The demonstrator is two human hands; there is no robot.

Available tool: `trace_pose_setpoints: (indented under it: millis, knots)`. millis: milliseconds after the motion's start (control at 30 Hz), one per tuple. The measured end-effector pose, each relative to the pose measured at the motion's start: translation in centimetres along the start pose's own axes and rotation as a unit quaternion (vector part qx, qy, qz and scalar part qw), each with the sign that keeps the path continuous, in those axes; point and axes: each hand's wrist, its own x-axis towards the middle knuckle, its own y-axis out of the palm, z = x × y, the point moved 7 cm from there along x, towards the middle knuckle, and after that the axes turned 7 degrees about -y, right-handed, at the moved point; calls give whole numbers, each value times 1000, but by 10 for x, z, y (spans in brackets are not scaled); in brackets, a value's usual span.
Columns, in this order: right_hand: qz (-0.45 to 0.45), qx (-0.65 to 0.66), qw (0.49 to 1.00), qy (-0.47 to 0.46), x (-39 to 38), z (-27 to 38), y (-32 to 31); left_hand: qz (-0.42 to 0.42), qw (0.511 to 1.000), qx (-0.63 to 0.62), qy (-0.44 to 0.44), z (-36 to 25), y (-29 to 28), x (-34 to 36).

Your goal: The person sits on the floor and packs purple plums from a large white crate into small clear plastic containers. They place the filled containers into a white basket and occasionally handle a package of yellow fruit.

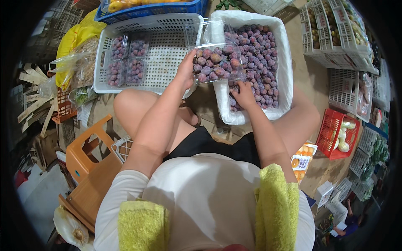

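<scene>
My left hand (187, 69) grips the side of a clear plastic punnet (215, 63) filled with purple plums, held over the left part of a white-lined crate (282, 62). My right hand (243, 93) is down in that crate among loose plums (261, 54), just below the punnet, fingers curled; what they hold, if anything, is hidden. To the left, a white perforated crate (167, 46) holds several filled punnets (136, 71) at its left end. Another clear container (193, 31) lies at the top, between the two crates.
A blue crate (150, 8) is at the top. Stacked crates (335, 58) and a red basket (335, 134) stand right. An orange chair (86, 159), yellow bag (71, 54) and wood scraps (35, 96) are left. Another person (351, 221) is at lower right.
</scene>
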Motion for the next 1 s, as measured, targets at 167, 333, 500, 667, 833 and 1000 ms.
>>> trace_pose_setpoints:
  millis: [167,333,500,667,833,1000]
  knots:
    - [81,163,971,156,-6,-10,-13,5,1000,-2,2,3,-5,4]
    - [-6,10,997,-82,-7,0,-20,9,1000,-4,-23,5,-3,4]
    - [46,20,998,33,2,-11,-3,-9,1000,3,5,0,8,-4]
    - [-117,202,969,77,-1,-23,-51,6,1000,5,3,-2,9,-2]
    - [-163,231,957,-65,-6,98,-127,29,999,-12,-18,3,4,-3]
    - [-131,63,966,-215,14,156,-117,25,999,-25,-19,-2,21,-10]
